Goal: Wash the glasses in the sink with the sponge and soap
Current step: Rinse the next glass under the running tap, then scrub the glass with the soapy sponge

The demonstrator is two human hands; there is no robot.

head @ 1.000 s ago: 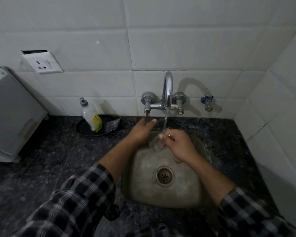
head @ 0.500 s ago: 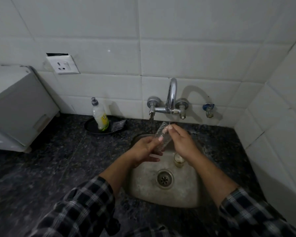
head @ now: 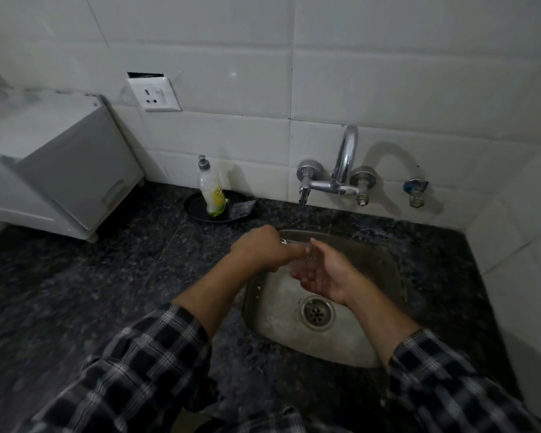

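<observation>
A clear glass (head: 305, 257) is held over the steel sink (head: 341, 345), between both hands and hard to make out. My left hand (head: 263, 251) grips it from the left with curled fingers. My right hand (head: 324, 273) cups it from the right, palm turned up. The soap bottle (head: 212, 195) stands on a black dish (head: 194, 209) left of the sink, with a dark sponge (head: 242, 207) lying beside it. I see no water falling from the tap (head: 344, 164). Any other glass in the sink is hidden by my right hand.
A white appliance (head: 60, 170) sits on the dark stone counter (head: 91, 276) at the left. A wall socket (head: 153, 93) is above it. A second small valve (head: 416, 190) sticks out of the tiled wall at the right. The sink drain (head: 316, 312) is uncovered.
The tap water has stopped. Both hands lowered the glass from under the spout to just over the sink. My right hand turned palm up. The view shifted left.
</observation>
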